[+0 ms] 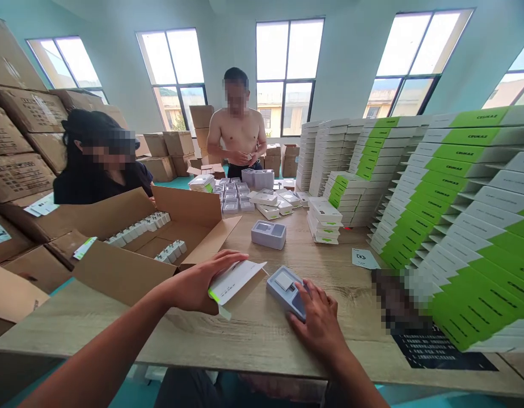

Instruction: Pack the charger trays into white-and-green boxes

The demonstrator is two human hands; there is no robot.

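My left hand [205, 283] is closed round a slim white and green product box [239, 282], held on its side with its end flaps standing out. My right hand [317, 314] rests its fingers on a grey plastic insert tray [277, 286] lying on the table, the thumb along its near side. In the tray's upper recess sits a small white block [283, 281]. The contents under my right fingers are hidden. Just beyond, another grey insert tray [268, 234] stands on the wood, apart from both hands.
An open carton [126, 277] at left holds several white plug adapters [138, 228]. Tall stacks of white-green boxes [449, 198] line the right, near a small card [364, 258]. Two people work beyond the table [245, 345], by more trays [232, 195] and loose boxes [273, 204].
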